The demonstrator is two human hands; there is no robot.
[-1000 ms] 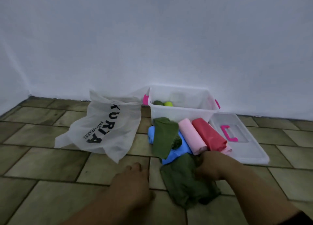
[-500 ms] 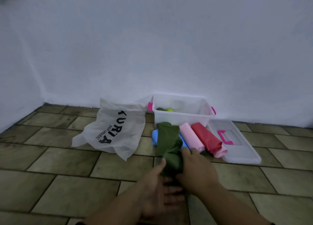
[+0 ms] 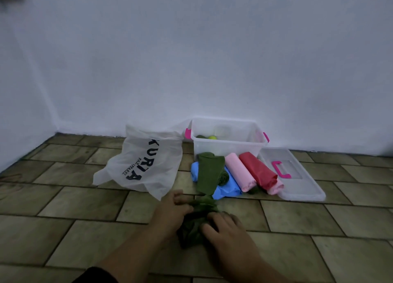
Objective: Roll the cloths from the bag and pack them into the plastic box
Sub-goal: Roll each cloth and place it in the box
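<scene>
Dark green cloth (image 3: 196,223) sits bunched on the tiled floor (image 3: 85,208) right in front of the person, and both hands are on it. The left hand (image 3: 173,210) has its fingers curled over the left side of the bunch. The right hand (image 3: 225,229) comes in from the other side with its fingers bent down into the fabric, so the bundle is gripped between the two. Further back, just past the hands, more fabric waits in a row. An olive cloth (image 3: 209,172) lies draped over a blue cloth (image 3: 228,186), and beside them lie a pink roll (image 3: 239,173) and then a red roll (image 3: 257,170), both rolled tight and touching each other. Behind that row stands the plastic box (image 3: 229,149), clear with pink clips, against the white wall (image 3: 212,59). Something green and something yellow-green show low inside it, too small to make out. Its lid (image 3: 302,187) lies flat on the tiles to the right, pink handle (image 3: 280,169) facing up, with the red roll's end just beside it. Over on the left the white bag (image 3: 144,165) lies slumped on the floor, black lettering showing.
</scene>
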